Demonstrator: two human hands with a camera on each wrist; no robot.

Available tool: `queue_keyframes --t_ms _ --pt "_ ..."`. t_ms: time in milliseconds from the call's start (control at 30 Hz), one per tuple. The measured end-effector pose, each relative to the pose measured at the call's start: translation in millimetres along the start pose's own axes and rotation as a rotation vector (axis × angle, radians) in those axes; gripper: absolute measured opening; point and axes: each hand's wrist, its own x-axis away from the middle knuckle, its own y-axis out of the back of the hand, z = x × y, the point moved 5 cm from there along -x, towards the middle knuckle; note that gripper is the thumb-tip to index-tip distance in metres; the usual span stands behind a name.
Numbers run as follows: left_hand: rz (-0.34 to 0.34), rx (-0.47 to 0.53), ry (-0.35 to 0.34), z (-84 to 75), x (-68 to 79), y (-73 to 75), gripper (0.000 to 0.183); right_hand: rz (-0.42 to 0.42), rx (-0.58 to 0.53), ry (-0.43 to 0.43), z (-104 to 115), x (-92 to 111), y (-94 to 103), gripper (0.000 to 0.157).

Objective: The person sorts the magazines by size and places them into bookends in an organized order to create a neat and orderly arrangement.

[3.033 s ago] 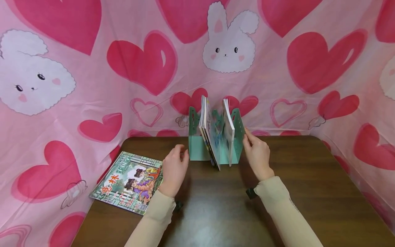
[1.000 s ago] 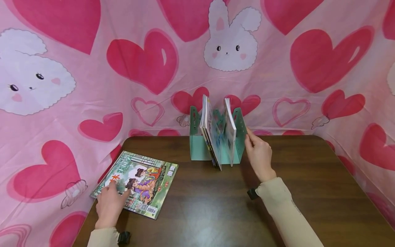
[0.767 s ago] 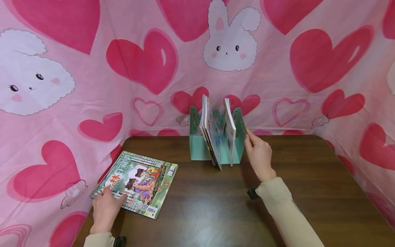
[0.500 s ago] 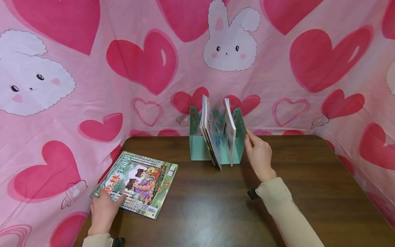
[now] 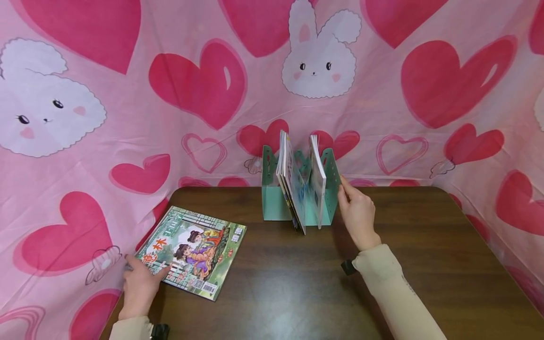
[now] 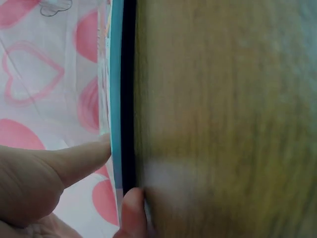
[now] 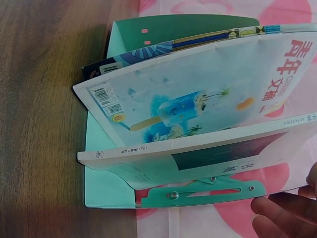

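Observation:
My left hand (image 5: 140, 285) is at the near left corner of a magazine (image 5: 208, 245) with two cartoon figures on its cover. It pinches that corner, the thumb (image 6: 89, 156) at the cover and a fingertip (image 6: 132, 206) at the edge's underside. The magazine lies on the brown table's left side. At the back, my right hand (image 5: 359, 217) holds the right side wall of a mint-green book stand (image 5: 276, 205), fingers (image 7: 277, 213) bent at its edge. In the stand, magazines (image 7: 168, 114) lean in one group, with a thicker white-spined one (image 7: 208, 139) apart to the right.
The wooden table (image 5: 289, 283) has rounded back corners. A pink cloth (image 5: 263, 94) with hearts and rabbits hangs close behind and at both sides. A gap shows in the stand left of the leaning magazines.
My left hand has moved from beside the stand over the magazine's cover to its near left corner, fingers sliding off to the edge. The right hand stays on the stand.

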Motion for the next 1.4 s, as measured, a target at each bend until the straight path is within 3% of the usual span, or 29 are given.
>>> queue_keyframes --t_ms 267,500,767,1000,1233,1333,1400 --pt "0.108 0.093 0.068 3.5 -7.8 0.6 0.115 -0.013 -0.001 0.012 0.2 -0.3 0.4 0.033" --pt "0.102 0.131 0.076 6.5 -8.0 -0.7 0.117 0.001 -0.007 0.003 1.2 1.3 -0.9 0.033" --pt "0.097 0.244 0.093 10.7 -11.1 -3.2 0.121 -0.006 0.001 0.005 0.8 1.8 -0.6 0.033" --pt "0.100 0.463 0.140 5.6 -10.0 -7.7 0.099 0.003 0.002 -0.005 0.7 1.2 -0.5 0.033" --pt "0.084 0.378 0.150 4.9 -10.2 -7.4 0.075 -0.003 0.004 0.008 0.2 0.8 -0.1 0.034" --pt "0.115 0.461 0.157 2.7 -9.8 -8.4 0.076 -0.003 0.004 0.010 0.0 1.1 -0.4 0.033" --pt "0.157 0.578 0.180 -0.7 -8.8 -10.0 0.084 -0.001 0.001 0.009 -0.1 1.2 -0.7 0.033"
